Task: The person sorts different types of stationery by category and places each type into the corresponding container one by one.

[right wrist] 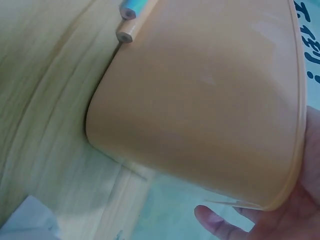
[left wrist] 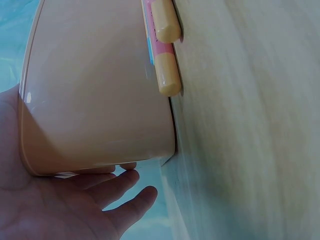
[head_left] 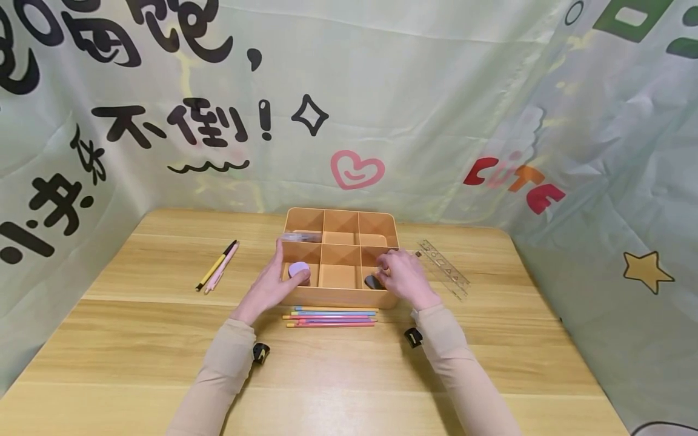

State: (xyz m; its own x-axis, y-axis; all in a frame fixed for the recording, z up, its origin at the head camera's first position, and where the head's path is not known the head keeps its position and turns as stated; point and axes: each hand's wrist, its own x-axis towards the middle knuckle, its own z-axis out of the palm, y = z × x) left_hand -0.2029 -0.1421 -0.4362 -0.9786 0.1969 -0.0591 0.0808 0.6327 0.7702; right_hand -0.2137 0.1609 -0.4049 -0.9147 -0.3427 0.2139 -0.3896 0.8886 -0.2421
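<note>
A tan organizer box [head_left: 340, 297] with several compartments stands at the middle of the table. My left hand [head_left: 271, 283] holds its left wall, thumb over the rim and fingers along the outside, as the left wrist view also shows. By that thumb, a light purple rounded object [head_left: 299, 269] sits in the front left compartment. My right hand [head_left: 406, 275] is over the right wall, fingertips reaching into the front right compartment beside a small dark object [head_left: 373, 282]. In the right wrist view a fingertip [right wrist: 207, 215] shows outside the wall; whether the hand pinches anything I cannot tell.
Several colored pencils [head_left: 332, 317] lie along the box's front. To the left are a yellow-and-black pen [head_left: 215, 266] and a pink pen [head_left: 222, 266]. A clear ruler [head_left: 444, 264] lies on the right. A transparent object [head_left: 302, 237] is in the back left compartment.
</note>
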